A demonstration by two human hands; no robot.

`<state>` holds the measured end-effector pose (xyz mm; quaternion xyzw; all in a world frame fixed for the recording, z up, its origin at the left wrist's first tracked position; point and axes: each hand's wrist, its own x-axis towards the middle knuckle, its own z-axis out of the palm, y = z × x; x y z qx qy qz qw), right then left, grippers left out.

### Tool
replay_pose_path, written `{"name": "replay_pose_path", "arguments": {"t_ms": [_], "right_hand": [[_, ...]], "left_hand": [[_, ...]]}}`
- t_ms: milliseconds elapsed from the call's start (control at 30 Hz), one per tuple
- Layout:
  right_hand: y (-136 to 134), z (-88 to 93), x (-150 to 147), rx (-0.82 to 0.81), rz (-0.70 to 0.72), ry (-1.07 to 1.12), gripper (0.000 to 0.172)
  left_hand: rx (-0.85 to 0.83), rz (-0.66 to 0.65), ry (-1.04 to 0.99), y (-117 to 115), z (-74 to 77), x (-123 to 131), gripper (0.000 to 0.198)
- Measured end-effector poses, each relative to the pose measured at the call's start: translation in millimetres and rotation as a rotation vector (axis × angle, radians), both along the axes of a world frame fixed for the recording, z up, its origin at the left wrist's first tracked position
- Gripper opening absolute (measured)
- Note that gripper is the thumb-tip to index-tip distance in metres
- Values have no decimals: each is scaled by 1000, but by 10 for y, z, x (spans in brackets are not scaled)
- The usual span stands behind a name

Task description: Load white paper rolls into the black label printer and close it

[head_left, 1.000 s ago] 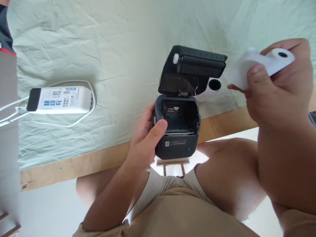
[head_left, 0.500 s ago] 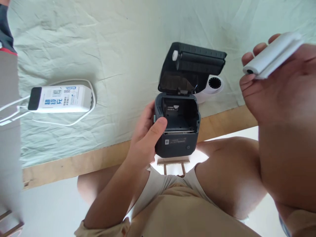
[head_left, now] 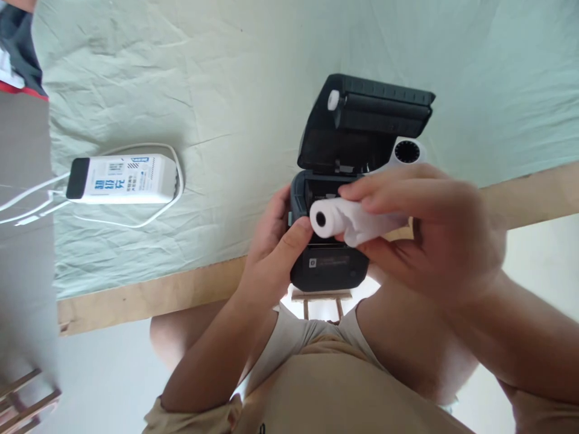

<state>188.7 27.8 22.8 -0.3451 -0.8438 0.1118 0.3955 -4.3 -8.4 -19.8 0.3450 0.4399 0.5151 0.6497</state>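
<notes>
Draping the table [head_left: 149,295]: a wrinkled pale green cloth [head_left: 217,72]; I see bare wood along the near edge.
Printer [head_left: 330,268]: dark, boxy, round-cornered plastic, lid [head_left: 362,126] hinged up, at the table's near edge.
Right hand [head_left: 434,241]: fingers pinch the paper roll [head_left: 344,220].
Left hand [head_left: 271,253]: clasps the printer's left side.
Paper roll: smooth white cylinder, hollow core facing left, across the open bay, beside the left thumb.
Change: half a second ago it was raised far right; now it is over the printer.

A white roll [head_left: 350,222] is held by the right hand [head_left: 429,235] over the open printer [head_left: 330,241], which is gripped at its left side by the left hand [head_left: 271,247].
</notes>
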Motion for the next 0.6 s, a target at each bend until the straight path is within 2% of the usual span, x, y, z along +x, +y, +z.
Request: {"name": "replay_pose_path", "arguments": {"t_ms": [100,233,400,600], "right_hand": [[36,-68,-54,78,-103,-40,25],[25,-80,-49,35,-123,-38,20],[2,-110,-62,104,-192,8,21],[8,-143,-69,68,-136,4,18]], "left_hand": [[-2,-25,-28,-10,-2,-7,41],[-20,-43,-50,-21,-10,-13,45],[6,-60,-47,-13,-13,-9,44],[12,-44,-22,-21,-16,-5,40]]}}
